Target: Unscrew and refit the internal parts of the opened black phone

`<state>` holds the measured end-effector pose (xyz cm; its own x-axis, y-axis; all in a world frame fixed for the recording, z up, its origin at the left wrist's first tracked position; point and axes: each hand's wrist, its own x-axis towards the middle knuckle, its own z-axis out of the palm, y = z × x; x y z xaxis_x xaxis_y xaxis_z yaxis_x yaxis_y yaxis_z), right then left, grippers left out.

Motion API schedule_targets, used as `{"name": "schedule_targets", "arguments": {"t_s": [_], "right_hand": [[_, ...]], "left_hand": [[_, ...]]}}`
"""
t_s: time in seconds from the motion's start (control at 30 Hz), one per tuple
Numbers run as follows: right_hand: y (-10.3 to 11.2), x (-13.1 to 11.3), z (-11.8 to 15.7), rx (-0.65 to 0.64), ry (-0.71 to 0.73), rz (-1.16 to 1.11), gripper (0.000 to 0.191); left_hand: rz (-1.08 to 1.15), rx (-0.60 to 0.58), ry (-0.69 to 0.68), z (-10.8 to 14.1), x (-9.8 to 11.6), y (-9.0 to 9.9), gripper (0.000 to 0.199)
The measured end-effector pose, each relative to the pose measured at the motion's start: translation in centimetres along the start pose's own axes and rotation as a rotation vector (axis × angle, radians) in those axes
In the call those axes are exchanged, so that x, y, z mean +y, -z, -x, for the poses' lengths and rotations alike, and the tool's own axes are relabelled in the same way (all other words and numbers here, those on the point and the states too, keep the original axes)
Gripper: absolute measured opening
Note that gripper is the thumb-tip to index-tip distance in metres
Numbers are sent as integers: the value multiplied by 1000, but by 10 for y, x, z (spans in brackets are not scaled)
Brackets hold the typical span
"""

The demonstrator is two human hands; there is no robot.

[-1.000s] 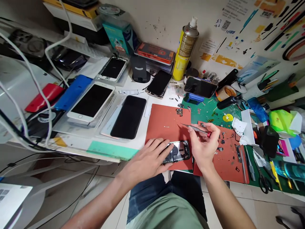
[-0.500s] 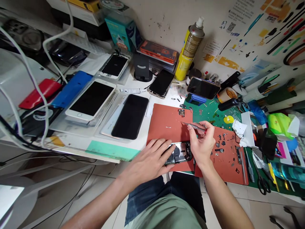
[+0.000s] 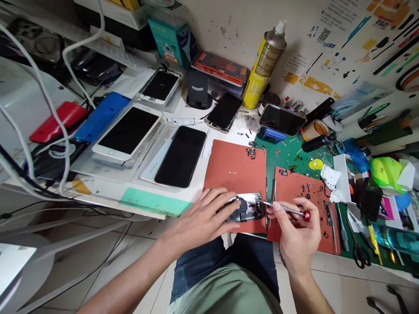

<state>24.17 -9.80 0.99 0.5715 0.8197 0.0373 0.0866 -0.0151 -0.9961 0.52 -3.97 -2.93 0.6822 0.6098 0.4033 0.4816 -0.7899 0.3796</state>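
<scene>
An opened phone housing [image 3: 251, 204], its inner parts exposed, lies on the left reddish-brown mat [image 3: 225, 168]. My left hand [image 3: 209, 213] grips its left end, fingers over the far side and thumb along the near edge; that end is hidden. In my right hand [image 3: 299, 231] is a slim metal screwdriver [image 3: 290, 209] with a red end cap. It is held nearly level, its tip at the housing's right end; whether the tip touches cannot be made out. Tweezers [image 3: 273, 189] lie between the two mats.
Small screws and parts lie over the right mat [image 3: 306, 235]. Scissors [image 3: 361, 253] are at the right edge. A black phone [image 3: 180, 157] and a white phone [image 3: 127, 131] lie left. A propped phone [image 3: 282, 119] and a yellow spray can [image 3: 263, 65] stand at the back.
My right hand has moved right and towards me. The screwdriver's tip has swung from over the mat to the housing's right end. My left hand stays on the housing.
</scene>
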Motion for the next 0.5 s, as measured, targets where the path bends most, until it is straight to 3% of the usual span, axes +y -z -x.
{"name": "schedule_targets", "arguments": {"t_s": [0.2,0.5], "right_hand": [[2,8,27,-114,-234,-146,47],[-4,10,33,-129,-299,-210,50]], "left_hand": [[332,151,146,1,5,0,16],[477,243,118,1,1,-4,7]]}}
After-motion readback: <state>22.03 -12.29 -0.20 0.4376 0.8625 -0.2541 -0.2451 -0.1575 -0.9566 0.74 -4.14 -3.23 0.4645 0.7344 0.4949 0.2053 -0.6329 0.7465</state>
